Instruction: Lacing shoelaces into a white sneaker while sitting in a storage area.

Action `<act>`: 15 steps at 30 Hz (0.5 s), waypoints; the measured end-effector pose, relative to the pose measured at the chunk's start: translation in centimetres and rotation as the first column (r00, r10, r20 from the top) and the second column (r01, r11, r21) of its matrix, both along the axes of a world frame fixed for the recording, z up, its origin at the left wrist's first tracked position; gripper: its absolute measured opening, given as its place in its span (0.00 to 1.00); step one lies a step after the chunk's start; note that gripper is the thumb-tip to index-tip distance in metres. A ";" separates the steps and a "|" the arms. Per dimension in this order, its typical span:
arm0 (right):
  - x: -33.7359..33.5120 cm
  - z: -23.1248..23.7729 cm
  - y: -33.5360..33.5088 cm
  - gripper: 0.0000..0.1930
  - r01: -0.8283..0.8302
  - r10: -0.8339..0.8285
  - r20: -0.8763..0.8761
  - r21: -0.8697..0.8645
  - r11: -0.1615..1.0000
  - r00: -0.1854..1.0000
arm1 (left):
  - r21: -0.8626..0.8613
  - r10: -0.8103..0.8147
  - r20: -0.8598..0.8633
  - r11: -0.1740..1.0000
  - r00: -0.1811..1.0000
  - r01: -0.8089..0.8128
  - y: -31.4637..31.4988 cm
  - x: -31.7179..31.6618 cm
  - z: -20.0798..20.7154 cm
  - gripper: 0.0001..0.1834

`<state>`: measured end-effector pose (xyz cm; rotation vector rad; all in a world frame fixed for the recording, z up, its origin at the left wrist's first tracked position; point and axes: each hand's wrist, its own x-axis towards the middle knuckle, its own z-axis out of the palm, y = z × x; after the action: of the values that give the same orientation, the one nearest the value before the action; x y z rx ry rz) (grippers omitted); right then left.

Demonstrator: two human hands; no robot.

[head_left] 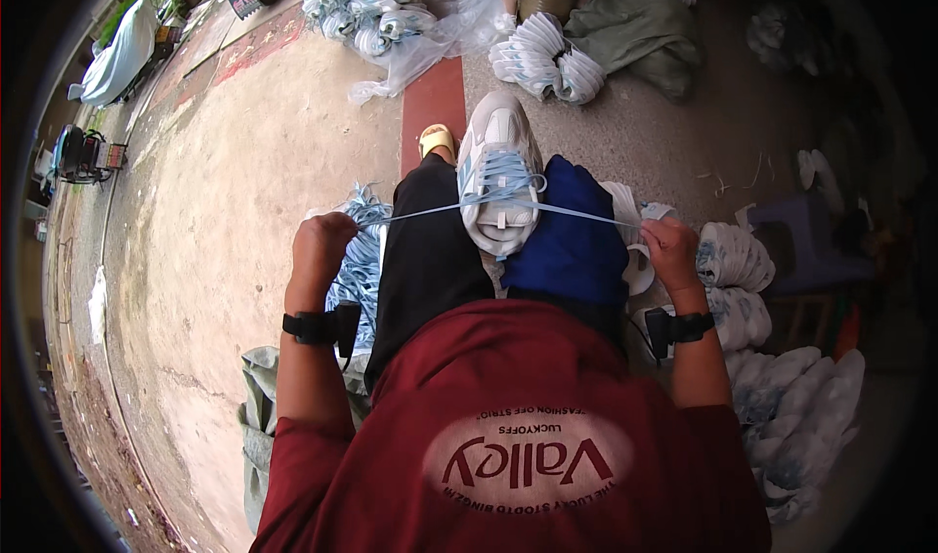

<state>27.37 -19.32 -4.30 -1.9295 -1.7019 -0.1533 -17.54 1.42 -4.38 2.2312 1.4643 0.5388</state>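
Observation:
Between my knees rests a white and grey sneaker (496, 128), its toe pointing away from me. Light blue shoelace (503, 172) crosses its tongue, with a loop or knot at the ankle end. Out to the left, my left hand (323, 243) pinches one lace end. The other end is gripped by my right hand (671, 248) on the opposite side. Both lace ends stretch nearly straight across my thighs. Under my left hand lies a heap of loose light blue laces (360, 265). Stacked white shoe pieces (735, 258) sit beside my right hand.
More bundled white shoe parts (547, 60) and a plastic bag (430, 40) lie ahead, near a green-grey sack (640, 30) and another person. A purple plastic stool (811, 245) stands at right. Parked, covered vehicles (119, 50) line the far left. White shoe pieces (796, 397) pile up at lower right.

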 end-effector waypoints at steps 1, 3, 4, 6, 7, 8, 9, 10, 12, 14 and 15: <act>0.3 0.3 -0.3 0.06 -0.003 0.003 0.003 -0.004 1.000 1.000 | -0.010 0.031 -0.003 0.999 1.000 -0.031 0.2 -0.6 -0.1 0.04; 0.9 0.7 -1.0 0.05 0.016 -0.021 0.140 0.040 0.999 0.990 | -0.013 0.084 -0.033 0.996 0.996 -0.085 0.2 -1.6 -0.1 0.05; 1.2 0.8 -1.3 0.04 0.016 -0.017 0.171 0.004 1.000 0.985 | 0.003 0.083 -0.051 0.997 0.995 -0.083 0.2 -1.9 -0.2 0.05; 1.4 0.6 -1.8 0.04 0.023 -0.017 0.206 -0.025 0.999 0.978 | 0.022 0.065 -0.073 0.998 0.995 -0.063 0.3 -2.3 -0.1 0.05; 1.5 0.5 -2.0 0.03 0.022 -0.009 0.241 -0.051 0.998 0.971 | 0.015 0.156 -0.065 0.988 0.986 -0.156 0.0 -2.6 0.0 0.05; 1.6 0.3 -2.2 0.03 0.037 -0.023 0.241 -0.052 0.998 0.970 | 0.007 0.244 -0.055 0.970 0.968 -0.244 -0.3 -2.9 0.0 0.05; 1.9 -0.1 -2.1 0.02 0.047 -0.026 0.250 -0.080 0.996 0.968 | 0.039 0.265 -0.098 0.964 0.959 -0.262 -0.3 -3.3 -0.2 0.06; 2.2 -0.5 -2.1 0.02 0.057 -0.028 0.257 -0.108 0.992 0.966 | 0.052 0.263 -0.105 0.964 0.959 -0.259 -0.3 -3.9 -0.6 0.06; 2.9 -1.1 -2.3 0.02 0.090 -0.056 0.258 -0.124 0.988 0.965 | 0.064 0.256 -0.116 0.966 0.960 -0.250 -0.5 -4.2 -1.3 0.06; 3.4 -1.5 -2.2 0.01 0.119 -0.081 0.256 -0.139 0.983 0.963 | 0.139 0.248 -0.257 0.966 0.934 -0.218 -0.6 -3.8 -1.7 0.07; 3.5 -1.6 -2.0 0.02 0.177 -0.097 0.284 -0.272 0.946 0.954 | 0.189 0.243 -0.333 0.964 0.911 -0.188 -0.7 -3.3 -1.8 0.09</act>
<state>30.89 -21.32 -5.89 -2.3412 -1.8450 -0.2334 -20.82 0.67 -6.16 2.3921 1.9286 0.3345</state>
